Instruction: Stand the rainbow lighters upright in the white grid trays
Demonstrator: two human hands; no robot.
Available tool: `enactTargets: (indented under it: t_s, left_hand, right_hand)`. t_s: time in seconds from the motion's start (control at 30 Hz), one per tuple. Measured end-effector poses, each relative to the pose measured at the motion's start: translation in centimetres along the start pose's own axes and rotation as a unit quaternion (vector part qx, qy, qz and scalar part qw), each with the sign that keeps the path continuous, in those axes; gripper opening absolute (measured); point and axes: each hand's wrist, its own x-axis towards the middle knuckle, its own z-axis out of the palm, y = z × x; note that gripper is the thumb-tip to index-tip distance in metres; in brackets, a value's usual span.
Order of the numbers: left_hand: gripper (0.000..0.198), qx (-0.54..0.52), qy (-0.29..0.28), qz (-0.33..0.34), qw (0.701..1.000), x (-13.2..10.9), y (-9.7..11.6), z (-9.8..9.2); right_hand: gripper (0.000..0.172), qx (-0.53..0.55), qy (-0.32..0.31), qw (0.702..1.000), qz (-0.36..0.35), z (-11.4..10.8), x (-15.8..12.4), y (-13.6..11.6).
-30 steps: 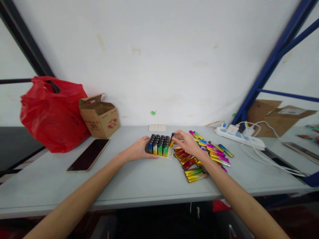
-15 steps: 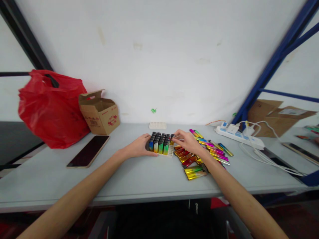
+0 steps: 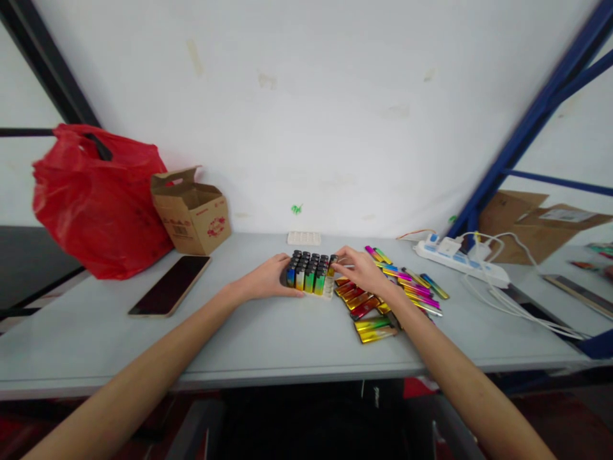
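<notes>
A block of upright rainbow-coloured lighters with black tops stands in a pale tray near the middle of the grey table. My left hand rests curled against the block's left side. My right hand pinches one lighter at the block's right edge, standing it in the tray. Several loose lighters lie flat on the table under and right of my right wrist.
A red plastic bag and an open cardboard box stand at the back left. A dark phone lies flat before them. A small white tray sits by the wall. A power strip with cables lies at the right.
My view has tilted slightly. The lighter in my right hand has sunk into the tray at the block's right edge. My left hand stays against the block.
</notes>
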Motion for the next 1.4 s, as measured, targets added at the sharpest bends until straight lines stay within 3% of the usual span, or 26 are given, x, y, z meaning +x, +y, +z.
enactTargets:
  t_s: [0.23,0.6,0.87,0.97,1.07,1.17,1.3,1.4]
  left_hand:
    - [0.080,0.003,-0.005,-0.001,1.000,0.0,-0.1,0.0]
    - [0.087,0.018,-0.007,-0.007,1.000,0.1,-0.3,0.2]
    - [0.084,0.015,-0.006,-0.001,1.000,0.0,-0.1,0.0]
    - [0.085,0.010,-0.004,-0.004,1.000,0.0,0.0,-0.1]
    - [0.086,0.006,-0.003,-0.001,1.000,0.1,-0.1,-0.1]
    - [0.087,0.010,-0.005,0.000,1.000,0.1,0.0,-0.1]
    - [0.089,0.020,-0.004,-0.004,1.000,0.0,0.1,-0.1]
    - [0.095,0.023,-0.006,-0.005,1.000,0.0,0.2,-0.2]
  right_hand:
    - [0.011,-0.039,-0.030,0.999,-0.006,-0.1,0.1,-0.4]
    - [0.026,-0.157,-0.135,0.978,0.038,-6.1,-1.1,1.6]
    - [0.023,-0.225,-0.201,0.953,0.007,-6.1,-0.6,2.3]
    - [0.024,-0.203,-0.156,0.967,0.003,-6.2,-0.9,2.4]
    - [0.034,-0.111,-0.064,0.991,0.038,-6.1,-1.2,2.3]
    - [0.045,0.013,0.042,0.996,0.083,-5.6,-1.0,2.0]
    - [0.047,0.176,0.189,0.959,0.118,-4.6,-0.1,1.2]
    - [0.052,0.284,0.213,0.926,0.126,-3.8,0.3,0.3]
